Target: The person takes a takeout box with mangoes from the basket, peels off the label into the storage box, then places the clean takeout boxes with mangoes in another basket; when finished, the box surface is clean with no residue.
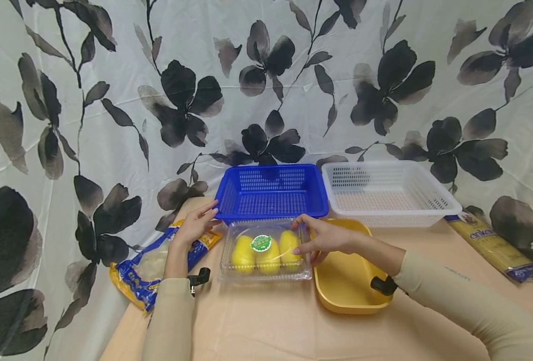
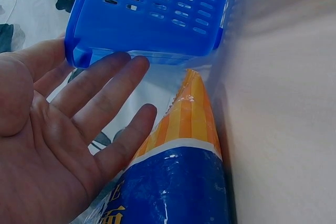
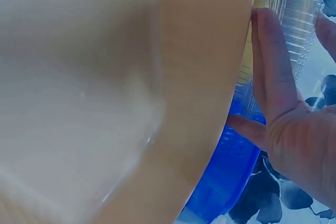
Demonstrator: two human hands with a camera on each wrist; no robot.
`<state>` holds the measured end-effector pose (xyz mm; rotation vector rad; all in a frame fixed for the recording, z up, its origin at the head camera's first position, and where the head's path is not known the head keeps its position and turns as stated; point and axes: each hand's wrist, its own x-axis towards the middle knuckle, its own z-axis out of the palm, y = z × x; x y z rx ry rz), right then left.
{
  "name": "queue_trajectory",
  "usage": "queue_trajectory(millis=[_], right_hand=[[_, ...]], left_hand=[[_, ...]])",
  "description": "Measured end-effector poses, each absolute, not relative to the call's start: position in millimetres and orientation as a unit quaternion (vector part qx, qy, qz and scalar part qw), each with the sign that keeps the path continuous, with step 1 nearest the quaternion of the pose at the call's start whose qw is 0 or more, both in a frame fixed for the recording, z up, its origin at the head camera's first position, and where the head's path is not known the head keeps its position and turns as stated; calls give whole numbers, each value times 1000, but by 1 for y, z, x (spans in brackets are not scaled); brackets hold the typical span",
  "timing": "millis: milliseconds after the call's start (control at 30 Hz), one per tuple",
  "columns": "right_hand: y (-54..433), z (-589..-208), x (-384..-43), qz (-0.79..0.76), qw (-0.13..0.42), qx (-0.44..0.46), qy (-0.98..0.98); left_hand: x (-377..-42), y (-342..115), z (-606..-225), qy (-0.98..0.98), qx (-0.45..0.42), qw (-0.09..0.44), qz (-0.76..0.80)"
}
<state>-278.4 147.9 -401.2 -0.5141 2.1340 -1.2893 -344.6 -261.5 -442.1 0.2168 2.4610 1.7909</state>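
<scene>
My left hand [image 1: 195, 225] touches the left rim of a blue perforated basket [image 1: 271, 210], its fingers spread and nearly straight in the left wrist view. On the table before the basket lies a clear plastic box [image 1: 230, 230] with three yellow fruits [image 1: 268, 256] inside and a green round label. At the box's right end is my right hand [image 1: 322, 235], thumb over the lid and fairly straight fingers along the side. Those fingers pass between the box and a yellow bin [image 3: 205, 77]. Below my left hand lies a blue and orange bag [image 2: 173, 182], partly hidden by the forearm.
A white perforated basket [image 1: 392, 218] stands right of the blue one, behind the yellow bin. A yellow packet with blue ends [image 1: 487, 240] lies at the far right. Black-flowered cloth [image 1: 338, 130] hangs behind the beige tabletop [image 1: 257, 326].
</scene>
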Motion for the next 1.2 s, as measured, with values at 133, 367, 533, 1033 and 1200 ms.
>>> queue_trajectory(millis=[133, 367, 533, 1033, 1200], right_hand=[[149, -401, -278, -476, 280, -199, 810], [149, -403, -277, -493, 251, -212, 806], [148, -405, -277, -502, 242, -212, 803], [144, -405, -276, -494, 217, -193, 820], [144, -404, -275, -484, 197, -203, 828]], left_hand=[[-344, -261, -441, 808, 70, 45, 584], [-344, -262, -443, 817, 65, 39, 572], [-344, -263, -444, 823, 59, 38, 564], [-343, -261, -442, 824, 54, 39, 563], [-341, -260, -438, 822, 48, 48, 566]])
